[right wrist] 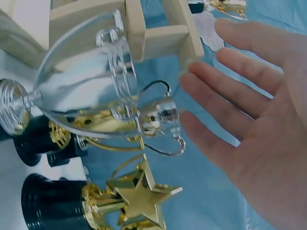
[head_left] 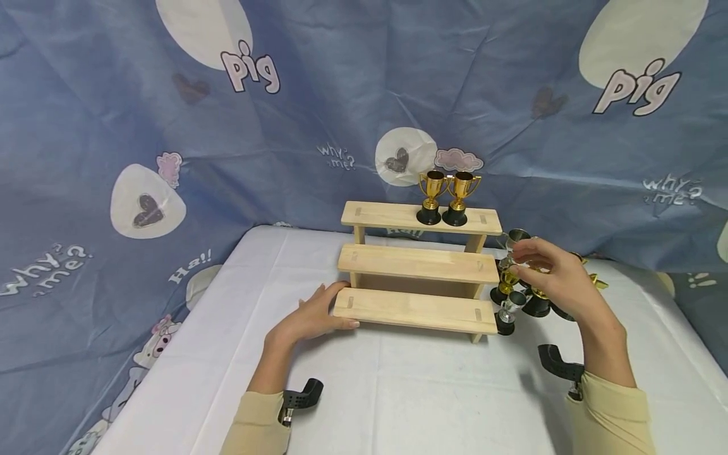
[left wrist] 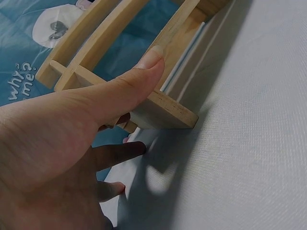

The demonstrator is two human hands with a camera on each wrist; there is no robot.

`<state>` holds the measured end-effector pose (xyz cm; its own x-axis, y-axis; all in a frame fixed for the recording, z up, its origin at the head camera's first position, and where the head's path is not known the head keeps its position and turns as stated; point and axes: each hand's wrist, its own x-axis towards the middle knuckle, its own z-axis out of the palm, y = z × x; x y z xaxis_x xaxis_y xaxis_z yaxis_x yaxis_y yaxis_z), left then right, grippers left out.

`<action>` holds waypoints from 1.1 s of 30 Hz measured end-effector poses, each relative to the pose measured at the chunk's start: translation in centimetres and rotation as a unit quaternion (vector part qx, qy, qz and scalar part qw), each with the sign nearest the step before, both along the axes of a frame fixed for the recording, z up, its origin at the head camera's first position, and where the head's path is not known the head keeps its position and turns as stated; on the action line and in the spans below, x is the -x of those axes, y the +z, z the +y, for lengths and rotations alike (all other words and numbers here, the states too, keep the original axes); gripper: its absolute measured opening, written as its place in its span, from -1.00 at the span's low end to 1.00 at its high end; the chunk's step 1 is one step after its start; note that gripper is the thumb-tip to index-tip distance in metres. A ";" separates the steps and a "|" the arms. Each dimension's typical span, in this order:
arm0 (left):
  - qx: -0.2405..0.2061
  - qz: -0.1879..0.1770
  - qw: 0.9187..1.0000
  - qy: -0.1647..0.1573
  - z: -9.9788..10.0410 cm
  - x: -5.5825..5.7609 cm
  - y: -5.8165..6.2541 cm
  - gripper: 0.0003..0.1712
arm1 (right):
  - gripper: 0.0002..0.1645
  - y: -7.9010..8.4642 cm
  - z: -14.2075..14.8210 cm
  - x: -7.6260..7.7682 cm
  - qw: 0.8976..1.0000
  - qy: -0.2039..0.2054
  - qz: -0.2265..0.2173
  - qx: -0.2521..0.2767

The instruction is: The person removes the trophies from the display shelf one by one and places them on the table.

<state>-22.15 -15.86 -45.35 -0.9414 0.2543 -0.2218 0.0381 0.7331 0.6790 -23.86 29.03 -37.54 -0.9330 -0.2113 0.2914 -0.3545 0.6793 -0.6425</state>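
Observation:
A three-step wooden display stand (head_left: 418, 262) sits on the white cloth. My left hand (head_left: 309, 319) grips the left end of its lowest step, thumb over the front edge, as the left wrist view (left wrist: 72, 129) also shows. Two gold trophy cups (head_left: 431, 197) stand upright on the top step, right of centre. Over the cluster of trophies beside the stand, my right hand (head_left: 554, 278) hovers with loosely bent fingers and holds nothing. Near its fingers are a silver trophy cup (right wrist: 79, 76) and a gold star trophy (right wrist: 144, 196). A smaller silver cup (head_left: 507, 313) stands in front.
Several gold and silver trophies on black bases crowd together right of the stand, partly hidden by my right hand. The white tablecloth (head_left: 398, 392) extends in front. A blue patterned curtain (head_left: 318, 107) hangs behind the table and along the left.

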 end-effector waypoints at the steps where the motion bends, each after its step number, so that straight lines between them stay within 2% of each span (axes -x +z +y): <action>1: 0.000 -0.001 1.000 0.000 0.0 0.0 0.0 0.05 | -0.58 0.0 -0.2 0.0 1.000 -0.006 0.003 0.001; 6: 0.000 0.000 1.000 0.001 -0.3 -0.1 0.1 0.06 | -0.55 0.1 -1.2 0.4 1.000 -0.019 0.002 0.002; 9: 0.002 0.002 1.000 0.003 -0.4 -0.2 0.1 0.06 | -0.51 0.0 -1.8 0.6 1.000 -0.010 0.000 0.003; 18: 0.003 0.003 1.000 0.000 -0.4 -0.2 -0.1 0.05 | -0.52 -0.6 -3.2 1.4 0.998 0.018 0.062 0.015; 33: 0.003 0.002 1.000 0.000 -0.2 0.0 0.0 0.03 | -0.54 -0.7 -4.2 2.2 0.997 0.016 0.060 0.035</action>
<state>-22.10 -16.03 -45.40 -0.9422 0.2526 -0.2203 0.0400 0.7372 0.6745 -26.06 24.83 -38.25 -0.8836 -0.2156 0.4157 -0.4524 0.6221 -0.6390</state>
